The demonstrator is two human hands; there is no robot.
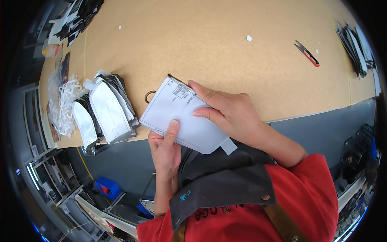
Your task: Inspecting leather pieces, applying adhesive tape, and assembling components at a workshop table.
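Observation:
In front of my body I hold a white paper-faced piece (181,117) with printed markings, tilted over the table's near edge. A dark strip shows along its top edge, and a bronze-coloured metal ring (150,97) sticks out at its left side. A small white tab (229,146) hangs from its lower right corner. My left hand (166,147) grips the lower left edge, thumb on top and fingers hidden underneath. On the right edge, my right hand (225,109) is closed with thumb and forefinger lying over the printed face. What backs the paper is mostly hidden.
Bundles of white-faced dark pieces (109,109) lie at the left, beside a tangle of white strips (68,105). Red-handled thread snips (308,54) rest at the right on the tan tabletop (193,44). More stacked pieces (354,48) lie far right. Below stands a blue bin (108,188).

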